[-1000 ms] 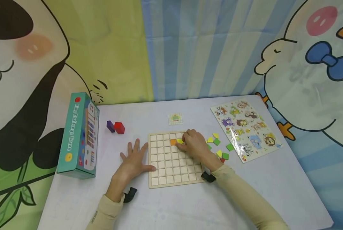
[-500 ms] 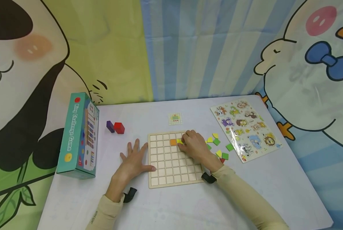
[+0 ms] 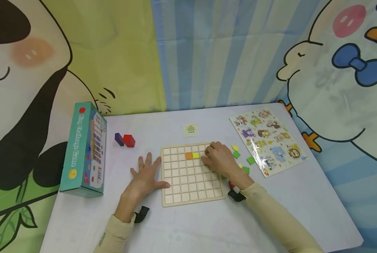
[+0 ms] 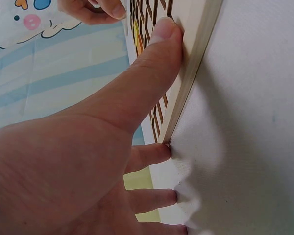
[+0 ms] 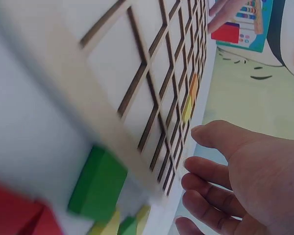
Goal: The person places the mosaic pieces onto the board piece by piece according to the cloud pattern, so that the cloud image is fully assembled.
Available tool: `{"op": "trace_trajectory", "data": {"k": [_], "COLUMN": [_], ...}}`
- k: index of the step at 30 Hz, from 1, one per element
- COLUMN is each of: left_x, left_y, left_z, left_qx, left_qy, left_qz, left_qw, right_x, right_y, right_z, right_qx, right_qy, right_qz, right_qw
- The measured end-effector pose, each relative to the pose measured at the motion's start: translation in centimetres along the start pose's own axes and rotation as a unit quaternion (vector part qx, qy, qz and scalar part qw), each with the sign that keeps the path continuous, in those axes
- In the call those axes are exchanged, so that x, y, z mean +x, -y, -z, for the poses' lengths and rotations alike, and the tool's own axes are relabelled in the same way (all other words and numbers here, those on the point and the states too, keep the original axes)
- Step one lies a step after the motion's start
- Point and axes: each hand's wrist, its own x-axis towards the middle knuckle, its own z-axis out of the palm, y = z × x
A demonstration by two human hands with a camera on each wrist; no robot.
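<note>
A pale wooden grid board (image 3: pixel 188 186) lies on the white table. An orange square tile (image 3: pixel 189 156) sits in one of its upper cells, and beside it is a yellow piece (image 3: pixel 196 155) with a rounded corner. My left hand (image 3: pixel 145 179) spreads its fingers on the table left of the board, and its thumb (image 4: pixel 164 30) rests on the board's rim. Over the board's upper right part hovers my right hand (image 3: pixel 221 160), just right of the yellow piece. In the right wrist view its fingers are loosely bent, with nothing visible between them and the thumb.
Green tiles (image 3: pixel 236 154), yellow pieces (image 3: pixel 235 147) and a red piece (image 3: pixel 231 185) lie right of the board, partly behind my right arm. A pattern card (image 3: pixel 191 130), a sticker-like animal board (image 3: pixel 267 140), red block (image 3: pixel 129 141), purple block (image 3: pixel 119 139) and teal box (image 3: pixel 81 151) stand around.
My right hand has let go of the yellow piece and shifted right, so the piece now shows in its cell beside the orange tile. My left hand keeps its place.
</note>
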Motion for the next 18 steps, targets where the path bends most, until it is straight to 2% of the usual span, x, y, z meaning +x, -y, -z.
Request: {"op": "trace_trajectory", "data": {"k": [11,18], "left_x": [0.1,-0.1], "left_y": [0.2,0.1], "left_z": [0.0,0.0], "left_qx": [-0.005,-0.002], "left_qy": [0.013,0.013], "left_qz": [0.004,0.001], "left_qw": [0.9999,0.9999], "right_x": [-2.7,-4.3], "right_y": [-4.8,-6.8], "right_z": [2.7,3.8], "right_qx": [-0.012,-0.024], "right_qy": [-0.013,-0.02], "right_qz": [-0.07,-0.097], "right_qw": [0.997,0.995]}}
